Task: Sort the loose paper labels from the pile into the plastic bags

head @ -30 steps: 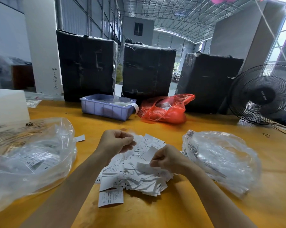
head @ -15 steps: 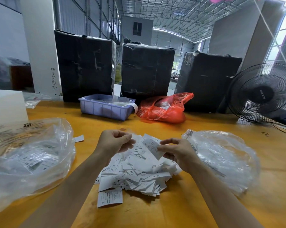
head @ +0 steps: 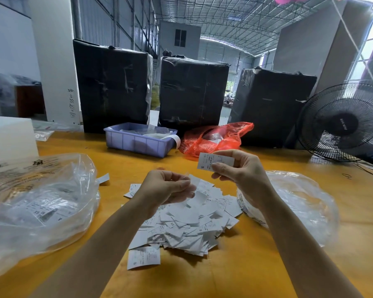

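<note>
1. Pile of labels [head: 187, 222]: loose on the table [head: 235, 274], between the two plastic bags.
2. Right hand [head: 243, 168]: raised above the pile; its fingers [head: 219, 168] pinch a single label [head: 215, 161] marked "S".
3. Left hand [head: 166, 188]: above the pile, fingers curled around a few labels.
4. Left bag [head: 37, 203]: holds labels marked "XS".
5. Right bag [head: 299, 203]: just beside the pile.
6. Blue tray [head: 138, 143] and red bag [head: 215, 138]: farther back.

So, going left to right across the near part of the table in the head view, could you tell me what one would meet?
Left clear bag → left hand → label pile → right hand, holding one label → right clear bag.
</note>
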`<state>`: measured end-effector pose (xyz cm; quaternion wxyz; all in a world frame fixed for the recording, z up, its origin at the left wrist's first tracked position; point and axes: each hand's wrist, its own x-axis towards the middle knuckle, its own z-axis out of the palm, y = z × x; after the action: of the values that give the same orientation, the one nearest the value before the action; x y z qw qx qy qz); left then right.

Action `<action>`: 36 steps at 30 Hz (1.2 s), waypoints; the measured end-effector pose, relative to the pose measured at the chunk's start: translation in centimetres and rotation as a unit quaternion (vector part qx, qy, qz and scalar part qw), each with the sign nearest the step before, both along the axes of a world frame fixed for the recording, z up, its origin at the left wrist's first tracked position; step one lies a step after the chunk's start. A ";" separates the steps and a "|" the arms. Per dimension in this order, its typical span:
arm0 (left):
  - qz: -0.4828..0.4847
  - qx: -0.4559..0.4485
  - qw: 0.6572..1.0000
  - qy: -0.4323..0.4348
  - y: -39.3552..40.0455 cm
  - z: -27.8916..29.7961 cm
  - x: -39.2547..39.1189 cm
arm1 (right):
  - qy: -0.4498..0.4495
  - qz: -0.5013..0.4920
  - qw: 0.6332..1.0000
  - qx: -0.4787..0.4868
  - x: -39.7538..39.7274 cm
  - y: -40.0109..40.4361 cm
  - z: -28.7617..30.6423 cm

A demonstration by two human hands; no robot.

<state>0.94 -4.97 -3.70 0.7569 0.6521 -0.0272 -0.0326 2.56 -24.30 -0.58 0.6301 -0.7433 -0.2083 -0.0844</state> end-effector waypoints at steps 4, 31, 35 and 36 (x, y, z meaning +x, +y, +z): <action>-0.019 0.019 1.000 -0.016 -0.4 0.3 -0.3 | -0.019 -0.012 0.999 -0.045 0.0 -0.1 0.1; -0.031 0.034 0.999 -0.005 -0.5 0.7 -0.8 | -0.074 -0.040 0.994 -0.070 -0.2 0.4 -0.2; -0.032 0.042 0.999 -0.007 -0.5 0.7 -0.7 | -0.070 -0.024 0.994 -0.081 -0.3 0.5 -0.1; -0.033 0.043 0.998 -0.008 -0.5 0.7 -0.7 | -0.071 -0.023 0.993 -0.088 -0.3 0.5 -0.1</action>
<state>0.26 -5.47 -3.03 0.7262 0.6834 -0.0531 -0.0538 2.27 -23.75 -0.65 0.5442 -0.7924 -0.2416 -0.1328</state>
